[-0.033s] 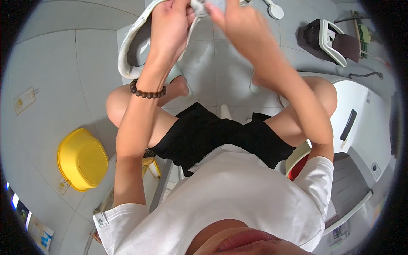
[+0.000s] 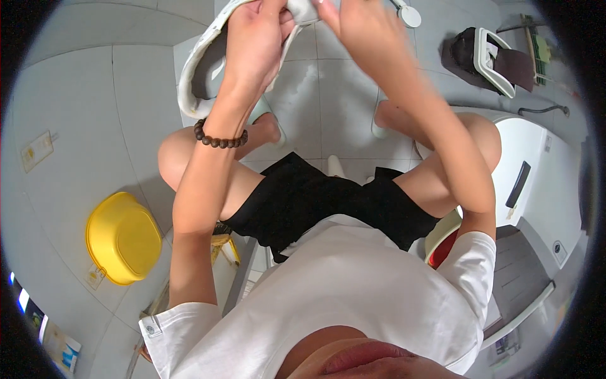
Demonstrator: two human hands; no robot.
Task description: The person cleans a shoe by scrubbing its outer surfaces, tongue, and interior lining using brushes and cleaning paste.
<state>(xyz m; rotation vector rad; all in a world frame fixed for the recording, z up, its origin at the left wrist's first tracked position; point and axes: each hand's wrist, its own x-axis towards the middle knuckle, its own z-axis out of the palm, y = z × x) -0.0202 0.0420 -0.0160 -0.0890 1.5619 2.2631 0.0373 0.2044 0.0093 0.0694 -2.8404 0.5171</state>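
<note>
At 11 o'clock, bare left hand [image 2: 255, 47] grips white-rimmed, grey-centred, shoe-like item [image 2: 187, 79], apparently steadying it for bare right hand [image 2: 367, 31] at 12, whose frame-cut hold can't be told.

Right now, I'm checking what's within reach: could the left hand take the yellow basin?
Probably not: the left hand is holding the white shoe, and the yellow basin is at the tiled wall, well away from it.
</note>
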